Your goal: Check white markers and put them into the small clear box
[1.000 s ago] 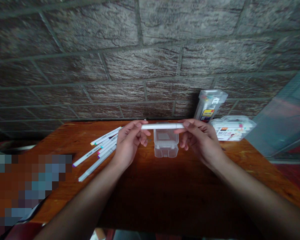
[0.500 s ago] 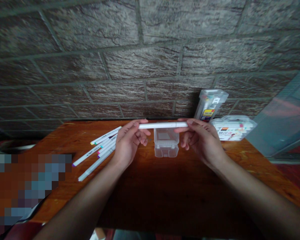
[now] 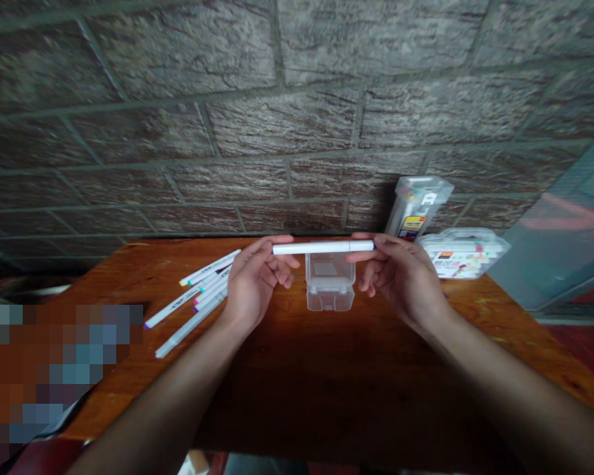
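A white marker pen (image 3: pixel 317 247) with dark blue ends lies level in the air, held between both hands. My left hand (image 3: pixel 255 280) pinches its left end between thumb and fingers. At the other end, my right hand (image 3: pixel 400 270) grips the marker, its forefinger stretched along underneath. Behind and below the marker, a small clear plastic case (image 3: pixel 329 297) stands on the wooden table with its lid raised. Several white markers (image 3: pixel 191 333) with coloured ends lie fanned out left of my left hand, which hides some of their far ends.
Against the stone-block wall (image 3: pixel 277 125) a tall clear container (image 3: pixel 418 208) stands behind my right hand. Beside it is a clear carry case (image 3: pixel 468 254) with a printed label. The wooden table (image 3: pixel 297 376) reaches towards me. A blurred, pixelated patch covers the lower left.
The marker has turned slightly in my fingers, and its dark blue ends now show. Both hands keep nearly the same place.
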A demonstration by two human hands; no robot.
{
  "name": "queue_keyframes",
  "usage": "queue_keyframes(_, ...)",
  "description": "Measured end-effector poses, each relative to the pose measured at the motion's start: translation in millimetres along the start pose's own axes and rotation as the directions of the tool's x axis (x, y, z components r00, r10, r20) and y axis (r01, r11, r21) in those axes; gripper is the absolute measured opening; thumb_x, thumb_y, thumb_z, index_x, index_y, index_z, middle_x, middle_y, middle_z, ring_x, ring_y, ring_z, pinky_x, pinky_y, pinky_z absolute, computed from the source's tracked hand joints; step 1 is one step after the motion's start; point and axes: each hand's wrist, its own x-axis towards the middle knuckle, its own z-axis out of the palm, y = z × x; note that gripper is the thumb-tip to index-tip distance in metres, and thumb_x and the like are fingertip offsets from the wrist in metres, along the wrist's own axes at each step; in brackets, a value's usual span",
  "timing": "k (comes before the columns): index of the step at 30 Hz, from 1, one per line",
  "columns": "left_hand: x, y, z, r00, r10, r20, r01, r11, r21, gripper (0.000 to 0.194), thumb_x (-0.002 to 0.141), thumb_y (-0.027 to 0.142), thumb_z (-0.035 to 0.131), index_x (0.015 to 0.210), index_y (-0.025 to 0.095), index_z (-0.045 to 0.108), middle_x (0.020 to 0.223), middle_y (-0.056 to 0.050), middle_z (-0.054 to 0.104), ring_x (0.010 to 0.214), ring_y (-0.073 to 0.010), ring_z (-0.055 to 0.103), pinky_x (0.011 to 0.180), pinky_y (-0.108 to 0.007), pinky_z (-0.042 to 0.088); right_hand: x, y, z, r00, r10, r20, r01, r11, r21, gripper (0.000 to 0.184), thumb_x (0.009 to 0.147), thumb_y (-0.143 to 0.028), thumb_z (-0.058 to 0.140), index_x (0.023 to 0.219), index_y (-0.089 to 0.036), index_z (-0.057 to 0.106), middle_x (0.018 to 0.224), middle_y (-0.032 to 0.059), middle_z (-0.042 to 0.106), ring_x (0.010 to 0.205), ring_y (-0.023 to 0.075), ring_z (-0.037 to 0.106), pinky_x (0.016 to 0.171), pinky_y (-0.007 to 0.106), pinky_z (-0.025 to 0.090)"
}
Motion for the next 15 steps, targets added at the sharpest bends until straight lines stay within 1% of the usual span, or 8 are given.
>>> queue_keyframes(8, -0.2, 0.1, -0.5, 1.0, 0.002, 0.006, -0.002, 1.0, -0.009, 0.027, 0.092, 0.031, 0.068, 0.106, 0.01, 0.077, 0.074, -0.011, 0.078, 0.049, -0.0119, 0.052, 0.05, -0.026, 0.048, -0.7, 0.4, 1.2, 1.0, 0.005, -0.004, -0.005, 1.0, 0.007, 0.02, 0.088, -0.026, 0.071, 0.099, -0.013, 0.08, 0.082, 0.0111, 0.086, 0.039, 0.0156, 0.068, 0.034, 0.023, 0.05)
queue_keyframes(15, -0.1, -0.7, -0.2, 1.0, 0.007, 0.001, -0.007, 1.0, -0.004, 0.03, 0.091, 0.034, 0.072, 0.107, 0.01, 0.078, 0.074, -0.01, 0.078, 0.049, -0.0117, 0.052, 0.049, -0.026, 0.048, -0.7, -0.3, 1.6, 1.0, 0.016, -0.021, -0.016, 1.0, 0.004, 0.021, 0.086, -0.029, 0.074, 0.098, -0.012, 0.079, 0.082, 0.0112, 0.086, 0.038, 0.0155, 0.067, 0.033, 0.022, 0.05)
